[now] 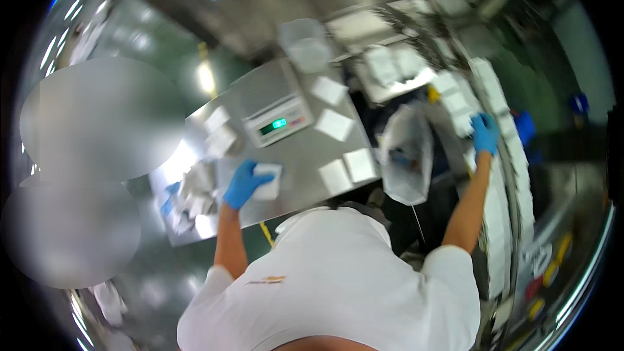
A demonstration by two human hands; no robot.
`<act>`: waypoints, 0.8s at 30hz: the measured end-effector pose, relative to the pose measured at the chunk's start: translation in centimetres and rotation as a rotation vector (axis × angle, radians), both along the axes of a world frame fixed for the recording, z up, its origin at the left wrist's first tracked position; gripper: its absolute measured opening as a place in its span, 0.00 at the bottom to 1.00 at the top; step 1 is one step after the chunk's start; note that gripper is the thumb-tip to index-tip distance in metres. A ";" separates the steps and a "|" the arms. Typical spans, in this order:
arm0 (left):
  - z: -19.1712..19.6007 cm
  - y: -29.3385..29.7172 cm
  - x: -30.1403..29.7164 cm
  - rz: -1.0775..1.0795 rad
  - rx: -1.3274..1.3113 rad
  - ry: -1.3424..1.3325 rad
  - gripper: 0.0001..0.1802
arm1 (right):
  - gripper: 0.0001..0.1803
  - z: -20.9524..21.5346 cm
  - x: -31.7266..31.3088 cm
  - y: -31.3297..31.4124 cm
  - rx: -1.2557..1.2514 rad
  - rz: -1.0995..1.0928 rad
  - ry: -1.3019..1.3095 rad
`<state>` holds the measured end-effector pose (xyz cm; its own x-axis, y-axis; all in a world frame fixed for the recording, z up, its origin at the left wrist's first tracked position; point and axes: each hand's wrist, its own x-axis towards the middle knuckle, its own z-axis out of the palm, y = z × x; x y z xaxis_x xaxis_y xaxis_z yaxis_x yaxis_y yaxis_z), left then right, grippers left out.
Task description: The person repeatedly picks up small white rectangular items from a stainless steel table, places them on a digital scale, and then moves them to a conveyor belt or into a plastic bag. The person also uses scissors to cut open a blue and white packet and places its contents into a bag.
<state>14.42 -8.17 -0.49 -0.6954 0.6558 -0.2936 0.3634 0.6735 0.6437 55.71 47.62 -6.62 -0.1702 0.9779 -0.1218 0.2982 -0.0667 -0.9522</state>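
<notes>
My left hand (pixel 243 186), in a blue glove, is closed on a flat white square pack (pixel 268 182) at the front of the metal table (pixel 296 185). Far to the right, my right hand (pixel 485 135), also gloved in blue, is beside a long row of white stacked pieces (pixel 455 114) on a conveyor line. Blur hides how its fingers are set and whether they grip a piece. Ahead of my left hand stands a scale (pixel 276 120) with a lit green display.
More white packs (pixel 334 125) lie on the table's right half. A jumbled white heap (pixel 197 188) covers its left end, near another blue glove. A clear plastic bag (pixel 408 156) hangs open between table and conveyor. A clear tub (pixel 307 45) stands behind the scale.
</notes>
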 end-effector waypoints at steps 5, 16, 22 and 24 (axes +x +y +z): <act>6.0 12.9 -10.2 -0.098 0.191 0.007 0.24 | 0.14 1.1 -7.9 -9.2 -0.009 0.316 -0.028; 1.9 13.4 -17.9 -0.025 0.260 0.477 0.31 | 0.18 4.0 -29.1 -23.0 0.052 0.683 -0.054; -1.4 8.8 -17.2 0.294 0.640 0.037 0.24 | 0.21 1.0 -39.7 -22.5 0.427 0.729 -0.179; -3.1 8.6 -16.7 0.311 0.735 -0.033 0.23 | 0.22 0.8 -41.8 -22.7 0.486 0.746 -0.250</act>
